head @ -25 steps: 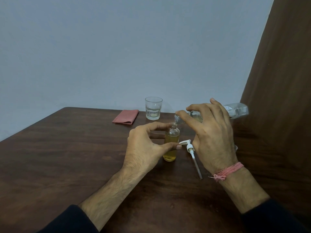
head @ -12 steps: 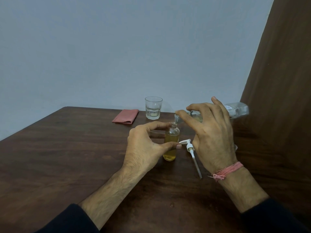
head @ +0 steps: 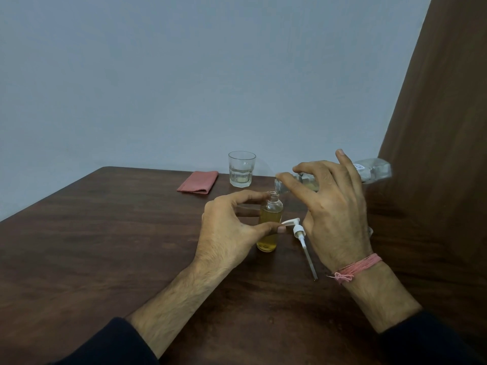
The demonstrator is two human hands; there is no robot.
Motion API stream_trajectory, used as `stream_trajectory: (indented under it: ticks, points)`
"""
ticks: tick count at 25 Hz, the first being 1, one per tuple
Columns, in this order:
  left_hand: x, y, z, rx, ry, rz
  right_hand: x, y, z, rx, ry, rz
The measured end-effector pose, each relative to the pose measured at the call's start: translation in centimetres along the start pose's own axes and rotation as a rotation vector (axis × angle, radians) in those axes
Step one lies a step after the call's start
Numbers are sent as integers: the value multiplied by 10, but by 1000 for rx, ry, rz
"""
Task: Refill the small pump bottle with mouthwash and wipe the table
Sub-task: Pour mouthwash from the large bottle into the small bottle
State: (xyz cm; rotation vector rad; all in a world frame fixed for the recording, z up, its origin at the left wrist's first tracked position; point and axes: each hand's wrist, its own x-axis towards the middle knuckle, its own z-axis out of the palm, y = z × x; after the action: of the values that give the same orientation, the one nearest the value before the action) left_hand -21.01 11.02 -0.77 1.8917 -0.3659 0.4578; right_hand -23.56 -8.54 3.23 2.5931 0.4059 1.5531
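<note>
The small clear pump bottle [head: 269,224] stands upright and uncapped on the dark wooden table [head: 105,246], mostly full of yellow liquid. My left hand [head: 229,233] grips it between thumb and fingers. My right hand [head: 332,206] holds the large clear mouthwash bottle [head: 374,171] tipped almost flat, its mouth just above the small bottle's neck. The white pump head with its dip tube [head: 303,241] lies on the table between my hands.
A drinking glass [head: 242,168] with a little clear liquid stands at the table's far edge. A folded pink cloth [head: 199,181] lies to its left. A brown curtain [head: 442,127] hangs at the right, a pale wall behind.
My right hand has tilted the large bottle slightly more; the little finger has lifted. The left hand and small bottle stay put.
</note>
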Motion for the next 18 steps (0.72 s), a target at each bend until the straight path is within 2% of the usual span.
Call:
stream_trajectory:
  ticks: [18]
  points:
    - [0, 2, -1, 1, 3, 8, 1, 0, 0, -4, 12, -6]
